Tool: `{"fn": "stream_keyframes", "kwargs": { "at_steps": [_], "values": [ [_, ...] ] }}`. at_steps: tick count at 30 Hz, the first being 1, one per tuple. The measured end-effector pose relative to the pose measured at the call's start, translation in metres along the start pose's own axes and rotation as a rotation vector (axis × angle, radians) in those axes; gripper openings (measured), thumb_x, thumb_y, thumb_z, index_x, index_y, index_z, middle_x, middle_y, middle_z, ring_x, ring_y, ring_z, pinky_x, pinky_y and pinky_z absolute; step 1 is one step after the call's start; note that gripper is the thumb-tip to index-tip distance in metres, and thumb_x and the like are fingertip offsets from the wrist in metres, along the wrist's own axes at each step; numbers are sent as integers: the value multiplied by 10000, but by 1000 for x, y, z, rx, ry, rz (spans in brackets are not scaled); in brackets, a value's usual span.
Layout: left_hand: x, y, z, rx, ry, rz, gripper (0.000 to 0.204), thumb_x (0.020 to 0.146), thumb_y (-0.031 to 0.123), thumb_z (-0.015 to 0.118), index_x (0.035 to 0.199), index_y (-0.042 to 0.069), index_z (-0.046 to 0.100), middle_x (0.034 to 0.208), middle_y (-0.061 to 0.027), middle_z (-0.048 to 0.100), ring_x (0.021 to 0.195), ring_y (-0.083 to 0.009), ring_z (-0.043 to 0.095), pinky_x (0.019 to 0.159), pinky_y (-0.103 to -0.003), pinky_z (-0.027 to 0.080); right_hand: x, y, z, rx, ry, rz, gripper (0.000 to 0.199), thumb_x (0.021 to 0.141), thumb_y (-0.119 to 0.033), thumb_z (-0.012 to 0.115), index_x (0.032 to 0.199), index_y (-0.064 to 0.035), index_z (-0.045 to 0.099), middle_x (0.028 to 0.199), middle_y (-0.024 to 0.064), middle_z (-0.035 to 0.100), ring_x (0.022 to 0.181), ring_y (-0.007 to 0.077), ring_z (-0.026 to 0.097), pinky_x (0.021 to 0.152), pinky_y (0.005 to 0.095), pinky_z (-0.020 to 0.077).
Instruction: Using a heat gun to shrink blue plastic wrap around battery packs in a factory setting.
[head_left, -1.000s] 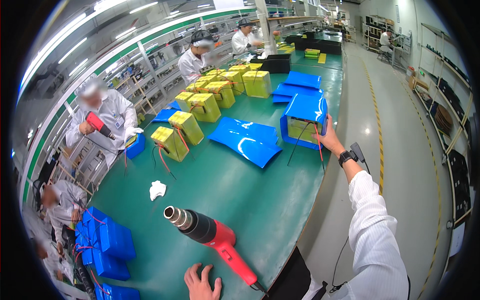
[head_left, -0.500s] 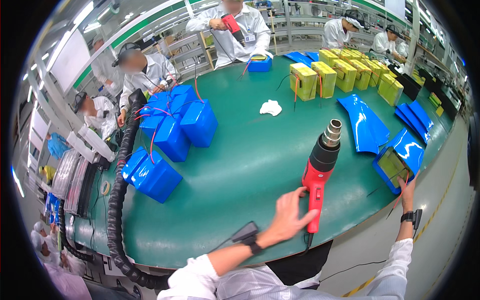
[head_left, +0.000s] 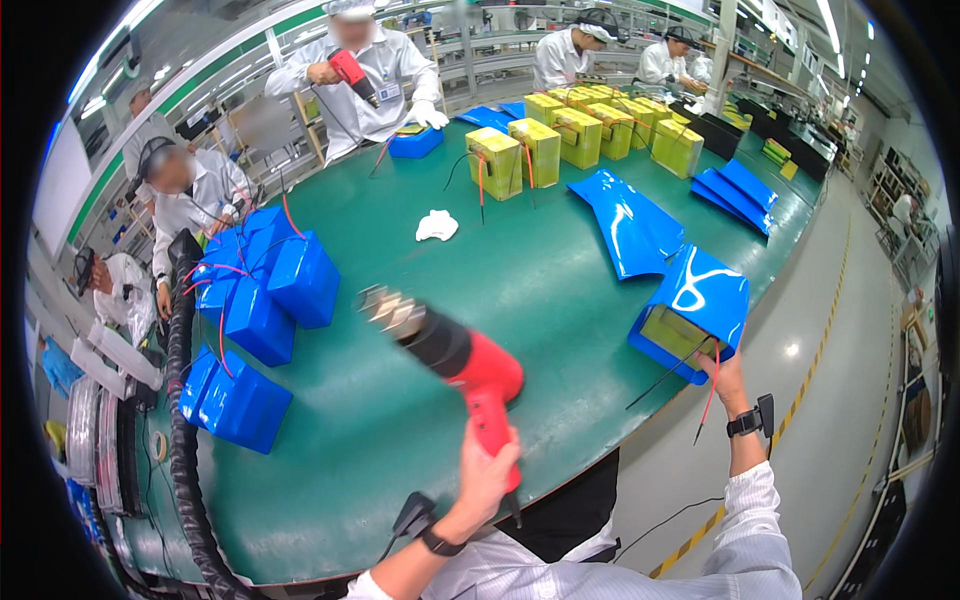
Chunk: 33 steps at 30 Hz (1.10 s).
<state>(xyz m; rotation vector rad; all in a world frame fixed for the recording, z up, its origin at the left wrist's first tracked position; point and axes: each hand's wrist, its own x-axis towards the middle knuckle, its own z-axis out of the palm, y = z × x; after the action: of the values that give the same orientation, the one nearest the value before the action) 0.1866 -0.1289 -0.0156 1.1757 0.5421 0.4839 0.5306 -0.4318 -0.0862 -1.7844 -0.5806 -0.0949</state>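
My left hand (head_left: 484, 474) is wrapped round the handle of a red and black heat gun (head_left: 485, 372), raised over the table, its metal nozzle pointing to the far left and smeared by motion. At the right table edge my right hand (head_left: 730, 376) grips the near end of a battery pack (head_left: 674, 331). Some of those fingers are hidden behind the pack. A loose, glossy blue shrink sleeve (head_left: 712, 285) surrounds the yellow pack, whose near end is open to view. Red and black wires hang from that end.
Several blue-wrapped packs (head_left: 262, 320) stand at the left beside a black corrugated hose (head_left: 182, 400). Yellow packs (head_left: 495, 160) line the far side. Flat blue sleeves (head_left: 628, 225) lie near the right. A white crumpled piece (head_left: 436, 225) rests mid-table. Across the table a person holds another heat gun (head_left: 353, 77).
My left hand has closed on the heat gun and lifted it, swinging its nozzle to the left. My right hand still holds the sleeved pack. The whole view has shifted rightward.
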Motion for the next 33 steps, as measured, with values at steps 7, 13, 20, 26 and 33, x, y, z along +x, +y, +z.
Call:
{"fn": "stream_keyframes", "kwargs": {
  "at_steps": [7, 13, 20, 26, 33],
  "values": [
    [-38, 96, -33, -285, 73, 78, 574, 808, -43, 542, 1353, 33, 381, 868, -68, 505, 777, -141, 466, 567, -276, 458, -20, -37, 75, 88, -160, -66, 1160, 738, -45, 786, 1579, -47, -14, 1421, 181, 477, 1312, 279, 480, 1102, 405, 390],
    [-82, 150, -13, -191, 29, 211, 642, 785, 21, 588, 1386, -3, 365, 878, -90, 502, 792, -167, 473, 520, -268, 457, -23, -113, 176, 48, -284, -239, 1166, 749, -109, 817, 1525, -27, -50, 1447, 259, 415, 1342, 350, 458, 1118, 439, 371],
    [-67, 152, 35, -298, -335, 145, 556, 890, -61, 615, 1370, 11, 345, 942, -116, 556, 791, -178, 544, 604, -318, 513, -39, -149, 268, 71, -312, -398, 1283, 682, -345, 902, 1535, 32, 21, 1495, 316, 298, 1389, 462, 358, 1166, 521, 305],
    [-36, 138, 75, -169, -465, 77, 518, 898, -46, 592, 1360, 29, 370, 965, -65, 560, 694, -144, 589, 628, -282, 499, -59, -159, 234, 307, -383, -261, 977, 755, -312, 838, 1521, -30, 300, 1526, 243, 289, 1414, 412, 335, 1181, 477, 291],
    [-3, 75, 117, 16, -739, 99, 486, 862, 41, 621, 1308, 30, 428, 938, -26, 578, 686, -124, 599, 611, -269, 500, -95, -204, 123, 1330, -606, 18, 984, 901, -807, 394, 1428, 20, 464, 1395, 184, 548, 1283, 288, 536, 1093, 424, 418]
  ]
}}
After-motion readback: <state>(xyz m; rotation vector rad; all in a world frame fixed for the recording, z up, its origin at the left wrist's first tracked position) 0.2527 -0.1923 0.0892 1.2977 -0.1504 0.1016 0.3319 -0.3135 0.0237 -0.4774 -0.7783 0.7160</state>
